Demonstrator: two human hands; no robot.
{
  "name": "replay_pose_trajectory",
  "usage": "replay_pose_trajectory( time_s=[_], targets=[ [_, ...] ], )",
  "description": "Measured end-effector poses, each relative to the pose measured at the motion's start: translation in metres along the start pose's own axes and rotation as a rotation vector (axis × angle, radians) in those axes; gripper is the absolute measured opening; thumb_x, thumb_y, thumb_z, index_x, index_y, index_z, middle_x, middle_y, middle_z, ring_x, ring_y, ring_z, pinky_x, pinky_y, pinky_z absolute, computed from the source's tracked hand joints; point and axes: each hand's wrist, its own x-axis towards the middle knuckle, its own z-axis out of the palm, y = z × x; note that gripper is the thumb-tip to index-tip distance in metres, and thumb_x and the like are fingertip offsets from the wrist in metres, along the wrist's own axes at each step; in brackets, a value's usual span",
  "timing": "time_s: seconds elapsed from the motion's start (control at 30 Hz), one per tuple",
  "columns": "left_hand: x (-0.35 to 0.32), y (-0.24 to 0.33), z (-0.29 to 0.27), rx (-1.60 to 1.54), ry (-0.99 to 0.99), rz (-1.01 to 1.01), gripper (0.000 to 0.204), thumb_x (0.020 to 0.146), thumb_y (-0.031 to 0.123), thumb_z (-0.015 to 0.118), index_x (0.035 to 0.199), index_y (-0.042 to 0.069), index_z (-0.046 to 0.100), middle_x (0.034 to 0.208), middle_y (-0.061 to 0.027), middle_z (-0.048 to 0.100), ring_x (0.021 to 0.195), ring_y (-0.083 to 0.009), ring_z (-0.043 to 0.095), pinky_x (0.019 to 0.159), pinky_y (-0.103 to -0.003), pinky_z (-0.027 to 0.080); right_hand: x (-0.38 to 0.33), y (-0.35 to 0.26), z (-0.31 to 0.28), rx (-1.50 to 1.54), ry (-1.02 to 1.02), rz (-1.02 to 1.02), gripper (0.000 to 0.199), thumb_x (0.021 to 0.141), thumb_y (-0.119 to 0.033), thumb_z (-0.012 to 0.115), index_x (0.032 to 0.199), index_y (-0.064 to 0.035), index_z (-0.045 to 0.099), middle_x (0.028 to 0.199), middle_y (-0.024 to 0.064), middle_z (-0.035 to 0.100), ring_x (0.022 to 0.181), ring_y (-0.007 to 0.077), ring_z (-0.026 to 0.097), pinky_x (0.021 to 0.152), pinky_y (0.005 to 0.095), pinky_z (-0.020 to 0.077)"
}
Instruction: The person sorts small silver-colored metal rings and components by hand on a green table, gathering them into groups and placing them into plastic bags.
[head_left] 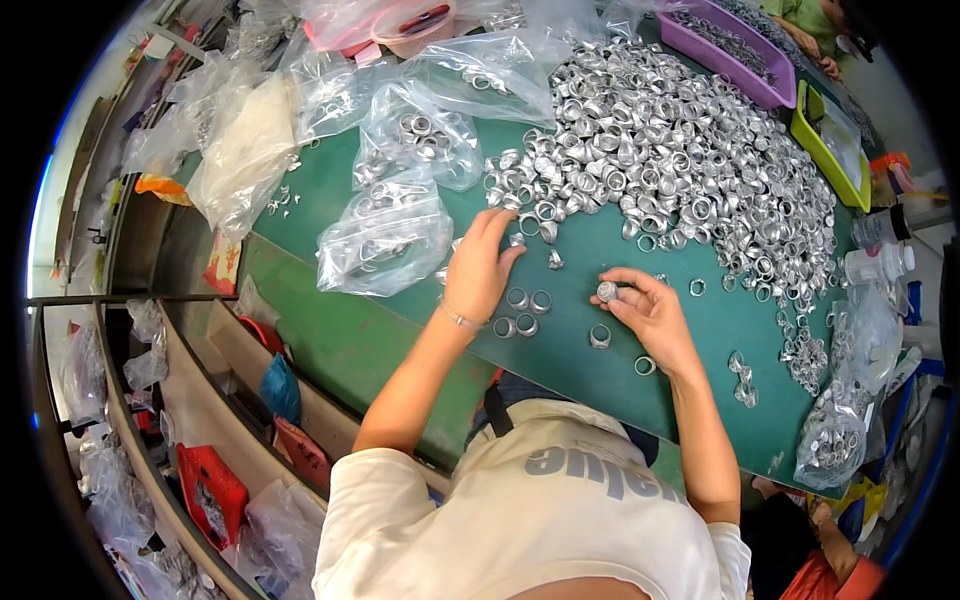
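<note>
A big heap of small silver metal rings covers the far part of the green table. My left hand lies flat on the table with its fingers spread, the fingertips touching rings at the heap's near edge. My right hand pinches a single silver ring between thumb and fingertips, just above the table. A few loose rings lie between and below both hands.
Clear plastic bags holding rings lie at the left, and another bag of rings sits at the right edge. A purple tray and a lime tray stand at the back right. Another person's arm shows at the top right.
</note>
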Motion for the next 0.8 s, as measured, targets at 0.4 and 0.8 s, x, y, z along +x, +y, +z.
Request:
replay_pose_trajectory(
  time_s=[0.4, 0.8],
  targets=[
    [-0.046, -0.012, -0.030, -0.012, 0.035, -0.097, 0.041, 0.089, -0.001, 0.050, 0.130, 0.002, 0.046, 0.137, -0.0200, 0.043, 0.128, -0.0379, 0.039, 0.104, -0.042, 0.034, 0.097, 0.020, 0.091, -1.025, -0.168, -0.772, 0.026, 0.074, -0.002, 0.067, 0.099, -0.0023, 0.062, 0.096, 0.0080, 0.060, 0.097, 0.0272, 0.053, 0.084, 0.0381, 0.0439],
    [-0.037, -0.024, -0.015, 0.270, -0.092, -0.004, 0.046, 0.072, 0.019, 0.076, 0.112, 0.005, 0.058, 0.128, -0.0115, 0.051, 0.119, -0.0345, 0.046, 0.100, -0.045, 0.036, 0.091, 0.020, 0.050, -1.176, 0.347, -0.607, 0.026, 0.079, -0.004, 0.064, 0.102, -0.0022, 0.052, 0.086, 0.0128, 0.060, 0.086, 0.0324, 0.054, 0.077, 0.0426, 0.0414]
  ],
)
